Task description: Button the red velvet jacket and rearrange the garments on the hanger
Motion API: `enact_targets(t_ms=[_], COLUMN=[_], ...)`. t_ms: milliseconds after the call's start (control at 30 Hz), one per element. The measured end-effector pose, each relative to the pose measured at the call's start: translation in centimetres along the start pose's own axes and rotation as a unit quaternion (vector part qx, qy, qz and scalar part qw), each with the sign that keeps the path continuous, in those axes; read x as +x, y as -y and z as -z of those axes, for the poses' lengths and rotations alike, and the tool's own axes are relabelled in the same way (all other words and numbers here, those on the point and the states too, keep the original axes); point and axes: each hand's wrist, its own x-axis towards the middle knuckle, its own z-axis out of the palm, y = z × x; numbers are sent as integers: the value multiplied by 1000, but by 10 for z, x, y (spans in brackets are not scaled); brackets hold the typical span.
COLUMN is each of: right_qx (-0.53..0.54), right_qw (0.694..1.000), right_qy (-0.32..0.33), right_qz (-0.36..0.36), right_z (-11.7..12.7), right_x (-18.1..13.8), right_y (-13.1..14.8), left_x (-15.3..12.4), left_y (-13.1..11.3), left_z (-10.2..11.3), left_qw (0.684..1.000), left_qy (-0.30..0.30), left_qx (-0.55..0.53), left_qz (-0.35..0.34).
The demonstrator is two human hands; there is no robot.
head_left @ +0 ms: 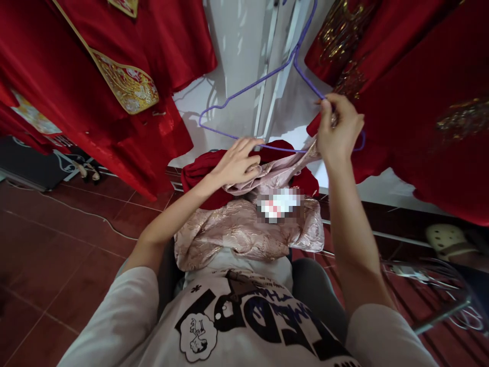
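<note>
A pink brocade garment (244, 232) lies bunched on my lap over a dark red garment (198, 173). My left hand (239, 163) rests on the pink fabric near its collar, fingers curled over the cloth. My right hand (338, 127) is raised and pinches a corner of the pink garment against the right shoulder of a purple wire hanger (244, 89). The hanger hangs in front of me, its bottom bar running just above my left hand's fingertips. A blurred patch covers part of the garment.
Red embroidered robes hang at the left (95, 76) and right (420, 102). A white wall and door frame (267, 61) stand ahead. Dark red floor tiles (57, 244) spread to the left, with a cable on them. Wire hangers (439, 285) and a pale clog (446, 239) lie at the right.
</note>
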Motion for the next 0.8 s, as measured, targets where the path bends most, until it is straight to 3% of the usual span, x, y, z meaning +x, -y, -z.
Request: enact_targets(t_ms=[100,233,367,467,533,700,800], right_qx=[-16,-7,3,2,-7,-10,-1], right_qw=[1000,1000,1000,999,999,999,999], right_qy=[0,-4,-19,-26,-26,-22,-11], right_qz=[1,13,23,36,46,44,34], right_z=[7,10,8,8,9,13,14], right_x=[4,7,7,7,7,6,6], right_y=[-2,-7,-10,-12,-13,-11,-11], left_x=[-26,-68,-84,-65,-41,29,54], left_y=[29,71,119,145,148,113,95], left_z=[10,23,37,51,61,82,91], left_qw=[994,932,901,903,905,922,937], left_qy=[-74,-254,-265,-245,-230,-191,-162], left_qx=[12,23,18,-27,-52,-59,-44], left_qz=[83,256,344,353,354,331,307])
